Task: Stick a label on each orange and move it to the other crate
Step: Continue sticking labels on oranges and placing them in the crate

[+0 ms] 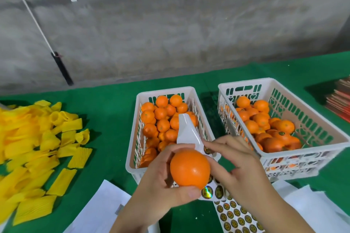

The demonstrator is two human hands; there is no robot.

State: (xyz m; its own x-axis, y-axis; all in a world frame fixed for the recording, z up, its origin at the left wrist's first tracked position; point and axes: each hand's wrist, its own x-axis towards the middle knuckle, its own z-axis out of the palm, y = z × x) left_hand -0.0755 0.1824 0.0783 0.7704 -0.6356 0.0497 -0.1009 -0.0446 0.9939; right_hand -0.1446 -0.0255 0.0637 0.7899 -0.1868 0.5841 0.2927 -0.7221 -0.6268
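While the left hand [161, 179] grips one orange [190, 168] in front of the near end of the left crate [132, 138], thumb curled under the fruit and fingers wrapped over its top, the same hand also holds a sheet of label backing [186, 130] that stands up behind the orange and bends at the top. Orange sits in the palm side of that hand, raised above the table [106, 104], not inside either crate.

Right hand [233, 162] is just right of the orange, fingers curled, fingertips pinching at the sheet close to a round label [207, 150]. Whether a label is already lifted free: cannot tell.

Left crate: white, slotted walls, full of oranges. Right crate [322, 119]: white, also holding oranges; one there shows a dark round label [281, 133] on top.

Below the hands, another label sheet [234, 215] with rows of round stickers lies flat on the green table, beside blank white sheets [100, 206]. Pile of yellow foam sleeves [36, 149] at left. Stack of reddish cardboard [339, 100] at far right edge.
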